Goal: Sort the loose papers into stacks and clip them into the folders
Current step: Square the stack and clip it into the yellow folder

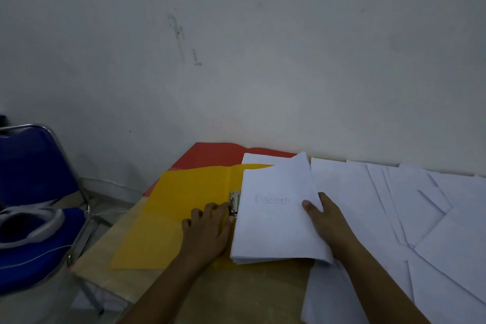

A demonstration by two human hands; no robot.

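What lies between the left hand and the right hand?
In the head view, the paper stack marked "Dokumen" lies between the left hand and right hand, with the metal clip at its left edge, on the yellow folder.

Bare table (236, 294) shows only along the near edge, a strip between the two forearms and left of them below the yellow folder (168, 221). The open yellow folder covers the middle left, with a red folder (210, 154) under it reaching back to the wall (263, 73) — no way through behind. The paper stack (276, 218) lies on the folder's right half, the left hand (207, 231) at its metal clip (234, 202), the right hand (326, 218) on its right edge. Loose sheets (420, 218) blanket the whole right side. Left of the table, a blue chair (34, 192) stands close — a narrow gap of floor between.
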